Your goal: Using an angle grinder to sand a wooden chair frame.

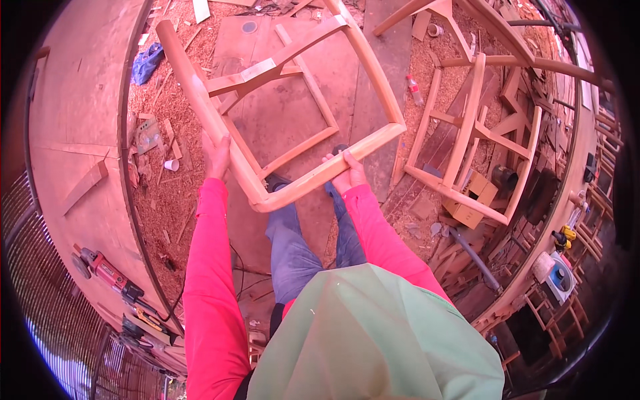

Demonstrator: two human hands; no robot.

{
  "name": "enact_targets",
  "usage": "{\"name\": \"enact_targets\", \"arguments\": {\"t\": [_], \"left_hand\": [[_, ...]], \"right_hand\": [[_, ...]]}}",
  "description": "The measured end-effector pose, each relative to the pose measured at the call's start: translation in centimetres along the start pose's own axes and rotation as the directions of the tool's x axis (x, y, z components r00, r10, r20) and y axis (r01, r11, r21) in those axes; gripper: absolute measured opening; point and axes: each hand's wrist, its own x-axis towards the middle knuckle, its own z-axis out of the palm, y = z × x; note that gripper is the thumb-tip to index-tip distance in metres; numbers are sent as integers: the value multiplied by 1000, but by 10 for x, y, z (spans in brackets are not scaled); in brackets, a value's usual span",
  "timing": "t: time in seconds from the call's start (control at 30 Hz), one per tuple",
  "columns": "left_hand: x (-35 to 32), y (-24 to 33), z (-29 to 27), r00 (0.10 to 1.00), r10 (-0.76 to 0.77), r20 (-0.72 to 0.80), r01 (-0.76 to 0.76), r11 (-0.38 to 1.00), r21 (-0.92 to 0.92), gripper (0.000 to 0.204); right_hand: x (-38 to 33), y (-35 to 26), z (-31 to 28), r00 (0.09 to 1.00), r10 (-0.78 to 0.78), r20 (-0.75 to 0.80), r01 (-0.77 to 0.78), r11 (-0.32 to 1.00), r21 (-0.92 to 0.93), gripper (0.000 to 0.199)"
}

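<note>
Both my hands hold a pale wooden chair frame (335,162) up in front of my legs, tilted, with a second rectangle of rails on its far side. My left hand (217,156) is wrapped round the left side piece near its lower corner. With thumb on top and fingers beneath, my right hand (348,173) grips the near rail, right of its middle. The frame's joined corners are rounded. Part of each hand's fingers is hidden behind the wood.
Another wooden frame (459,150) stands on the right among offcuts and a cardboard box (472,200). At left, a workbench (80,200) bears a red power tool (110,272) and a curved wood piece (85,187). Shavings, a blue bag (147,63) and a bottle (415,90) litter the floor.
</note>
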Motion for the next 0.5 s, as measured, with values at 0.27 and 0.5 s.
{"name": "enact_targets", "arguments": {"t": [0.27,0.5], "left_hand": [[-55,-34,-29,934,352,-59,-253,769,587,65],[-181,23,63,772,477,420,-635,602,484,74]], "right_hand": [[-1,24,20,999,-41,26,43,992,-120,38],[-11,10,54,962,-264,71,271,898,-347,32]]}}
